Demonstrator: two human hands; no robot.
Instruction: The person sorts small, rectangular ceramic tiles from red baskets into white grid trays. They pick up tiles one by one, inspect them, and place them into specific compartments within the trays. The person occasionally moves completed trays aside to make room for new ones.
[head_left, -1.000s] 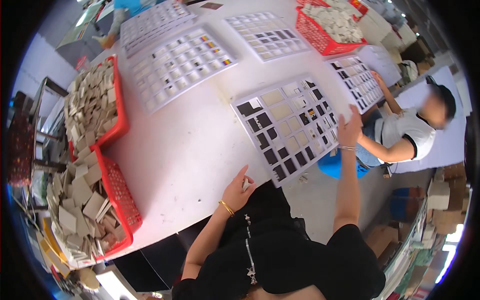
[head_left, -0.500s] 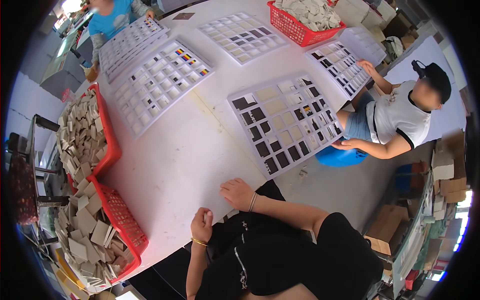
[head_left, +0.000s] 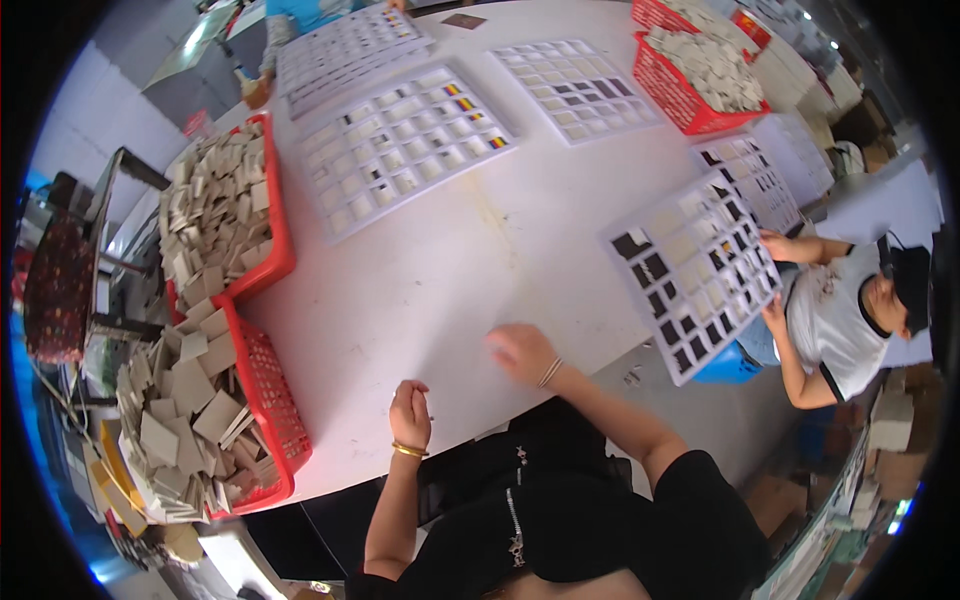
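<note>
My left hand (head_left: pixel 410 412) rests near the front edge of the white table (head_left: pixel 420 280), its fingers curled closed; nothing shows in it. To its right, my right hand (head_left: pixel 522 350) is over the tabletop, its fingers smeared by motion, and I see no object with it. Farther right, a co-worker in a white shirt holds with both hands a white compartment tray (head_left: pixel 695 270) filled with black, white and cream pieces. Part of this tray sticks out past the table's edge.
Two red baskets (head_left: pixel 270 385) piled with flat beige pieces (head_left: pixel 190 410) stand along the left. Another compartment tray (head_left: pixel 410 145) and a tray with dark pieces (head_left: pixel 575 90) lie farther back. A second person handles stacked trays (head_left: pixel 350 50). More red baskets (head_left: pixel 690 105) sit back right.
The view has swung, so the table's things sit farther right or higher. The co-worker has drawn the filled tray toward the right edge, now with both hands on it. My right hand has moved forward slightly.
</note>
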